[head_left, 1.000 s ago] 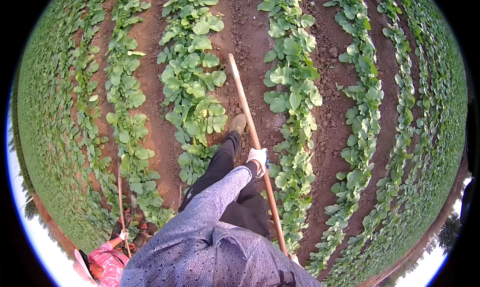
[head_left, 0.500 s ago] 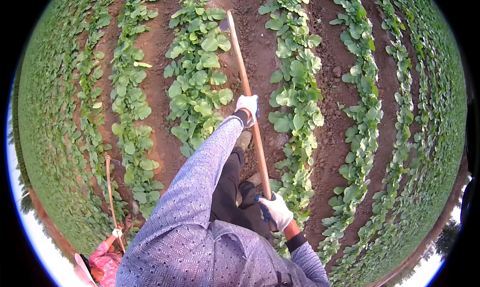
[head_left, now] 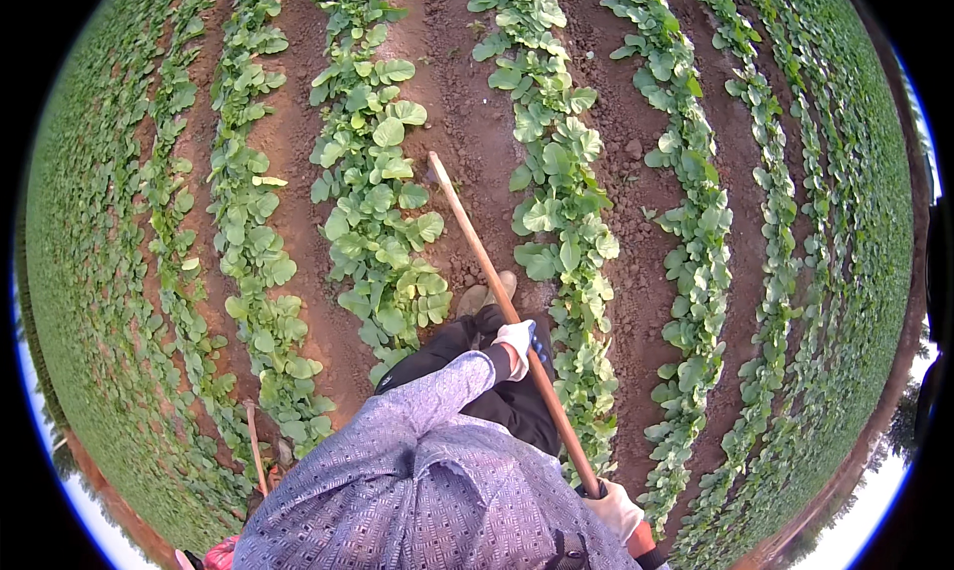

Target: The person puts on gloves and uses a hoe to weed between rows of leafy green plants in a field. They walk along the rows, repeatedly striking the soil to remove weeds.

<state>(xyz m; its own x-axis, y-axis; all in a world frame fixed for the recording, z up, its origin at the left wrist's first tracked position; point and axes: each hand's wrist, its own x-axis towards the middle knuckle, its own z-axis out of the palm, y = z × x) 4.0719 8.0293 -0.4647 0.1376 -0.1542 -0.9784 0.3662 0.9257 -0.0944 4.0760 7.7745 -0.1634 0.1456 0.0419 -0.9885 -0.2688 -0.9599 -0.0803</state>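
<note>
A long wooden-handled hoe (head_left: 484, 262) slants from the soil between two plant rows down to my right side. Its head, mostly hidden, is at the far end beside the leaves of the left row. My left hand (head_left: 517, 349), in a white glove with blue on the palm side, is closed round the middle of the handle. Low down, my right hand (head_left: 618, 511), in a similar glove, grips the handle near its butt end. Leafy green plants (head_left: 381, 212) stand left of the hoe, and another leafy row (head_left: 556, 162) runs to its right.
My shoes (head_left: 489, 292) are on the brown soil furrow (head_left: 462, 103) between the rows. More crop rows (head_left: 696, 232) stretch away on both sides. At the lower left another person (head_left: 221, 553) in pink is partly visible by a second wooden handle (head_left: 256, 446).
Both hands and the hoe have come nearer to my body, the right hand moving down and to the right. The hoe's far end has drawn back along the furrow. The other person shows less.
</note>
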